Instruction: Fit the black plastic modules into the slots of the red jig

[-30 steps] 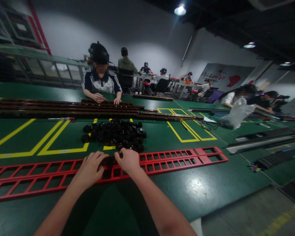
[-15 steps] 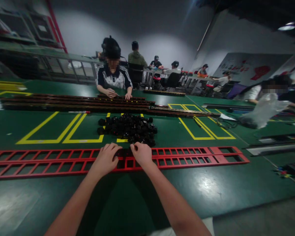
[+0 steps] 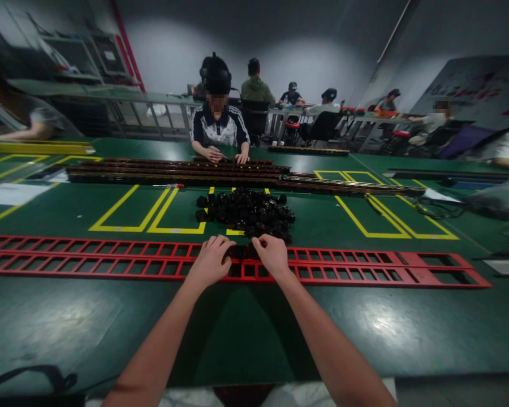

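Red rack [image 3: 305,263] lies lengthwise across the middle of the view, from left edge toward right, under left hand [image 3: 212,261] and right hand [image 3: 273,255], both equally near, fingers bent, but whether gripping, I cannot tell.

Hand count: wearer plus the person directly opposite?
4. Wearer's left hand and wearer's right hand, over the red frame; co-worker's right hand and co-worker's left hand, at the dark strips. Some fingertips are hidden.
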A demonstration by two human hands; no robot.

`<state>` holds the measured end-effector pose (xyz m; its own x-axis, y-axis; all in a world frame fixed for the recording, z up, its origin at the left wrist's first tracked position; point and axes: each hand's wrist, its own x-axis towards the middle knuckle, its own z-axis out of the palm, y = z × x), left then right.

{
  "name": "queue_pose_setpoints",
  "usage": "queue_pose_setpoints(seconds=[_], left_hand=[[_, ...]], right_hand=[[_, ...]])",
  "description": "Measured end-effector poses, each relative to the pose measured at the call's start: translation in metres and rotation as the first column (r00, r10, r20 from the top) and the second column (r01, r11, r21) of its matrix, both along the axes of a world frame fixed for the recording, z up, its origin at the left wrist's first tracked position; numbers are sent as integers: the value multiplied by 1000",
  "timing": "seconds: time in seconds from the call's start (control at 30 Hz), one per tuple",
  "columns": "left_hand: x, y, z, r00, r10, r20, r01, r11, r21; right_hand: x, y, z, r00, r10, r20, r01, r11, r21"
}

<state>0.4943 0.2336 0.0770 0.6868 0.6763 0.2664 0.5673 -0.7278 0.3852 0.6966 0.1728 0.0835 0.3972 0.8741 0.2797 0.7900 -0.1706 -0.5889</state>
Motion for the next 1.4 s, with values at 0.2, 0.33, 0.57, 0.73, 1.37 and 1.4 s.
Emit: queue_pose_setpoints(seconds=[0.2,0.33,0.57,0.73,1.37,1.4], left_hand=[[2,-5,1,997,-72,25,69,994,86],[7,-11,-6,987,-158,4,156,977,144],[12,-14,-9,979,-163,125,151,983,100],[-16,3,0,963,-57,264,50,998,35],[-50,25,-9,988,105,113,-103,994,-26],[-50,25,-9,985,119,124,-116,993,-33]], right_hand=[[6,2,-6,966,131,-225,-93,981,170],[6,-1,-2,927,260,-272,-206,956,210],[8,-6,-3,763,478,-435,-401,878,262],[5,-4,-10,737,477,-479,-410,879,243],[9,-3,-6,938,162,-307,-89,967,241],[11,-3,-5,942,145,-302,-68,965,252]])
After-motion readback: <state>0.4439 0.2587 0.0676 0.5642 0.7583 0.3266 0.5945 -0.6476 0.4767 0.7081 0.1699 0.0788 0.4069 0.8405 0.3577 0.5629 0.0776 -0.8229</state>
